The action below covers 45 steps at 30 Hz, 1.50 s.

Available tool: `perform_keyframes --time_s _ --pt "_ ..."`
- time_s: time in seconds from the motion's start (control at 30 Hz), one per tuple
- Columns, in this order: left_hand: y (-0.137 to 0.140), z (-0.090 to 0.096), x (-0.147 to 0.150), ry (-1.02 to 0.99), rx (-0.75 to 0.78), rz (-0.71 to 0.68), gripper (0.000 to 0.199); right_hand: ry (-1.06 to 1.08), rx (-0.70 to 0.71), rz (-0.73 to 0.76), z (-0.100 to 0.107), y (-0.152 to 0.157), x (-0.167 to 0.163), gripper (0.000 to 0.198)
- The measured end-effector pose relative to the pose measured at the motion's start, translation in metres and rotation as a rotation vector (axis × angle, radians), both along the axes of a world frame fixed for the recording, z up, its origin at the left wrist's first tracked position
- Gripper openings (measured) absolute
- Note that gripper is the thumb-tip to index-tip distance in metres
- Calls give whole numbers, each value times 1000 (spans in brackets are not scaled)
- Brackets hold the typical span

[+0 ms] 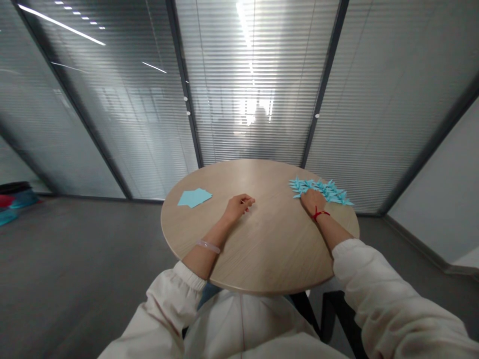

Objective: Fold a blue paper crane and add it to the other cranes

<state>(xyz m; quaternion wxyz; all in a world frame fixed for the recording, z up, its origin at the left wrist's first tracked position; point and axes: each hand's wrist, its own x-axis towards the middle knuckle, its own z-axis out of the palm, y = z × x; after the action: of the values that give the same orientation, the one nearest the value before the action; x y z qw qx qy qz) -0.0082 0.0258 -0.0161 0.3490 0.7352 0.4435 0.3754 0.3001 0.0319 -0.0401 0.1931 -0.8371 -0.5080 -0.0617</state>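
Observation:
My left hand hovers over or rests on the middle of the round table, its fingers curled together with nothing visible in them. To its left lie light-blue paper sheets, loosely overlapped and flat. At the table's right side is a heap of folded light-blue paper cranes, many points sticking up. My right hand is at the near left edge of this heap, knuckles up. Its fingertips point down among the cranes and are hidden, so whether they hold one cannot be seen.
The round wooden table stands in front of a glass partition with blinds. Below its right front edge are dark chair or table legs. Red, blue and black items sit on the floor at far left.

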Motion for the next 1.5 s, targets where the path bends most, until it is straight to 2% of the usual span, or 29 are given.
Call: perform_keyframes --time_s 0.17,0.23,0.33,0.4,0.5,0.67,0.8,0.93,1.5 --pt "1 -1 0 25 14 3 27 42 145 -45 16 -7 -15 59" --pt "2 -2 -2 58 40 26 27 31 173 9 22 -11 -27 51" --pt "6 -3 -5 133 160 98 27 -22 199 185 25 -16 -51 33" --pt "8 -3 -8 195 253 157 30 -42 191 325 23 -18 -68 28" --pt "10 -4 -12 315 329 228 38 6 123 458 15 -21 -91 29" --pt "7 -10 -16 657 309 291 48 -11 -8 614 -3 -24 -110 46" --pt "3 -17 -16 849 195 228 56 -62 -169 584 -15 -26 -112 55" --pt "1 -18 -16 908 126 160 63 -71 -271 576 -19 -29 -112 61" --pt "0 -20 -16 960 82 112 67 -117 -278 560 -17 -34 -116 63"
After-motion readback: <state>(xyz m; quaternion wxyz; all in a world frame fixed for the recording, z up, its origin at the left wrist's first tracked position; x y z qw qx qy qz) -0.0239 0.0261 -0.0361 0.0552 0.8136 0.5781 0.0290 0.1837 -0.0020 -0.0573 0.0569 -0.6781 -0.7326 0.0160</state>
